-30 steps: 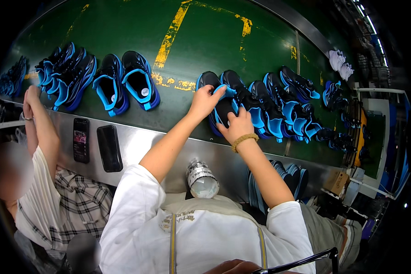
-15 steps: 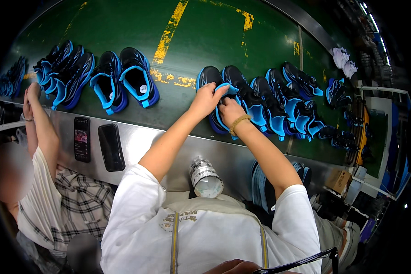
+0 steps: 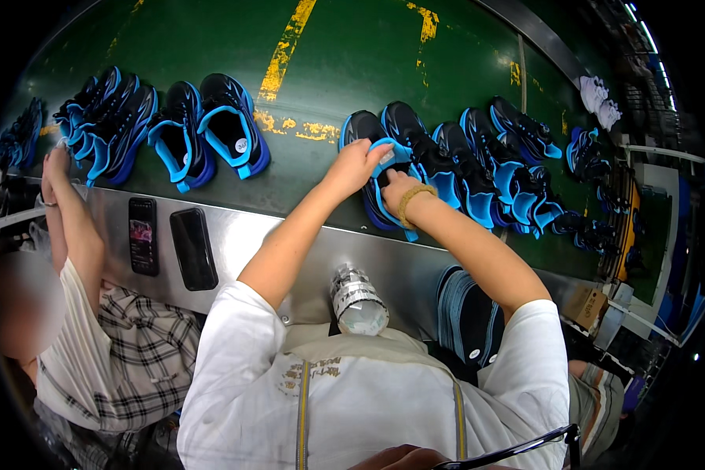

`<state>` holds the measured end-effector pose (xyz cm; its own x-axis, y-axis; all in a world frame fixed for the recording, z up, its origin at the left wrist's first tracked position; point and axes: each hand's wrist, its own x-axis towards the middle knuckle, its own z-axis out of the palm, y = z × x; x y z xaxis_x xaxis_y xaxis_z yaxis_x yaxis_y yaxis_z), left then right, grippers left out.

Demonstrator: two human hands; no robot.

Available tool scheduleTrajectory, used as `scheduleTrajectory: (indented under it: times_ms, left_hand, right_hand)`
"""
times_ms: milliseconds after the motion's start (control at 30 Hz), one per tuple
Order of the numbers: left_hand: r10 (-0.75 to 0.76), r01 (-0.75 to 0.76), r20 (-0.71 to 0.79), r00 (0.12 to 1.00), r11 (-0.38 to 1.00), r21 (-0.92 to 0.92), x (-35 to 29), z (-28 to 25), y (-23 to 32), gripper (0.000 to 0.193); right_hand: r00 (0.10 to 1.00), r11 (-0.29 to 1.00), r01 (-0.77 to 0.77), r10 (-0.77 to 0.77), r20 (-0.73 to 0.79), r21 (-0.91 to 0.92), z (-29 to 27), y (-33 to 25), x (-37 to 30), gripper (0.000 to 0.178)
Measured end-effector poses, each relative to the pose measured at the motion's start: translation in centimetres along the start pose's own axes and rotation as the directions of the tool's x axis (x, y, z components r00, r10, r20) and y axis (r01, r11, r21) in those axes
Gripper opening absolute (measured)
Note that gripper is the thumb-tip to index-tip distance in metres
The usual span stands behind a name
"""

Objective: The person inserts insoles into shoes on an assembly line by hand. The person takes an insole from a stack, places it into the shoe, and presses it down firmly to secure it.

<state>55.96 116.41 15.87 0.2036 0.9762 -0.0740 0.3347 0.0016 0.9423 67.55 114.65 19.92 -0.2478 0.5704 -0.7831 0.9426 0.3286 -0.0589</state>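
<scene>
My left hand [image 3: 357,166] grips a black and bright-blue sneaker [image 3: 362,125] at its tongue and collar, thumb stretched across the blue lining. A pale label [image 3: 387,157] shows inside the tongue. My right hand [image 3: 402,190], with a braided yellowish band at the wrist, reaches into the shoe's opening. Its fingertips are hidden in there. The sneaker rests on the green work surface [image 3: 313,168], toe pointing away from me, its heel near the metal edge. Several matching sneakers [image 3: 470,176] crowd close on its right.
More sneakers [image 3: 231,129] stand at the left. Two phones [image 3: 193,249] lie on the metal ledge [image 3: 251,243]. Close to my body are a shiny silver cylinder [image 3: 358,301] and a stack of dark blue-edged insoles [image 3: 470,317]. A co-worker's hands [image 3: 55,172] rest together at far left.
My right forearm has swung slightly outward, uncovering more of the insole stack. The label inside the tongue and the sneaker's heel show more clearly. Both hands remain at the same shoe.
</scene>
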Motion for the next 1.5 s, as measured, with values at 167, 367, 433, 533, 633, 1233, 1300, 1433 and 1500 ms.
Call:
scheduleTrajectory:
  times_ms: [167, 367, 433, 533, 633, 1233, 1300, 1433, 1500]
  left_hand:
    - [-0.013, 0.012, 0.048, 0.999, 1.000, 0.020, -0.1, 0.0, 0.4, 0.044]
    - [-0.002, 0.003, 0.073, 0.997, 1.000, -0.004, 0.3, 1.1, 1.0, 0.043]
    - [-0.026, 0.030, 0.084, 0.996, 0.999, -0.040, 0.3, 1.0, 1.5, 0.043]
    - [-0.041, 0.041, 0.010, 0.999, 0.999, -0.008, -0.3, 0.7, 0.4, 0.042]
    - [-0.098, 0.100, 0.020, 0.995, 0.991, -0.087, -0.3, 1.2, 1.4, 0.041]
    - [0.469, -0.409, -0.226, 0.854, 0.873, 0.265, -3.6, 5.0, 1.0, 0.039]
    - [0.493, -0.430, -0.195, 0.848, 0.855, 0.290, -3.9, 5.1, 0.7, 0.041]
    - [0.512, -0.415, -0.223, 0.830, 0.833, 0.366, -3.5, 4.8, 0.8, 0.042]
    - [0.535, -0.419, -0.214, 0.818, 0.807, 0.416, -3.3, 4.3, 0.8, 0.040]
  right_hand:
    - [0.978, 0.977, -0.078, 0.114, 0.178, -0.200, 1.8, 0.9, 1.6, 0.055]
    - [0.990, 0.961, -0.057, 0.091, 0.112, -0.272, 10.3, 3.2, 12.4, 0.061]
    - [0.995, 0.958, -0.047, 0.071, 0.075, -0.282, 10.2, 2.6, 12.8, 0.063]
    - [0.994, 0.860, 0.096, -0.106, 0.009, -0.501, 6.7, 1.6, 8.9, 0.063]
    - [0.991, 0.822, 0.134, -0.110, 0.076, -0.554, 4.8, 1.6, 6.8, 0.064]
    - [0.993, 0.998, 0.070, -0.070, -0.093, -0.009, 2.9, 0.9, 4.5, 0.042]
    - [0.995, 0.997, 0.066, -0.069, -0.073, -0.039, 2.8, 0.7, 4.9, 0.041]
    - [0.998, 0.984, 0.066, -0.061, 0.033, -0.166, 1.6, 0.0, 5.3, 0.038]
    - [0.987, 0.962, 0.087, -0.049, 0.151, -0.257, 0.2, 0.1, 4.6, 0.037]
